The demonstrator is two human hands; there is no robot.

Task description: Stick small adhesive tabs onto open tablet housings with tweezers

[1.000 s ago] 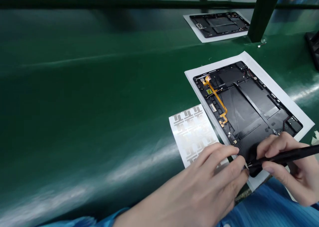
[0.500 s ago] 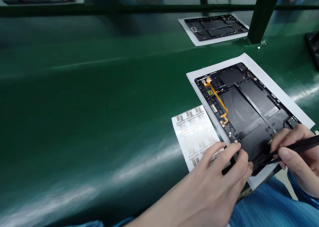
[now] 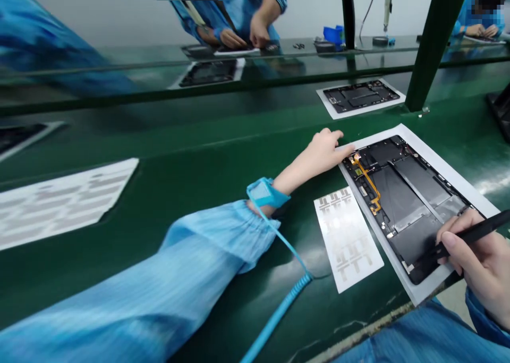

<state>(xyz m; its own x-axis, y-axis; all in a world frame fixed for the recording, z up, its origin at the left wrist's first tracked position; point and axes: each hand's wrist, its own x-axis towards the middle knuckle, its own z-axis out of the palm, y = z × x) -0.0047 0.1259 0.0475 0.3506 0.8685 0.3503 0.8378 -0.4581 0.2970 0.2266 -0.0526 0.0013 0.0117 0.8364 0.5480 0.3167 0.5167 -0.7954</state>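
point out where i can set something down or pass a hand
Bare green mat lies between the printed sheet and the left forearm; a narrower strip runs between the near white paper and the far one. Crowded: lower right, where the right hand holds a black tool over the tablet housing.

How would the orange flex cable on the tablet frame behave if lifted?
Thin and flat, the orange flex cable is probably floppy and light. Its narrow bends suggest it creases easily. It seems attached to the black tablet frame, so pulling could tear it.

Left arm (image 3: pixel 159 278) outstretched, left hand (image 3: pixel 323 153) open, palm down; right hand (image 3: pixel 480 251) pinching.
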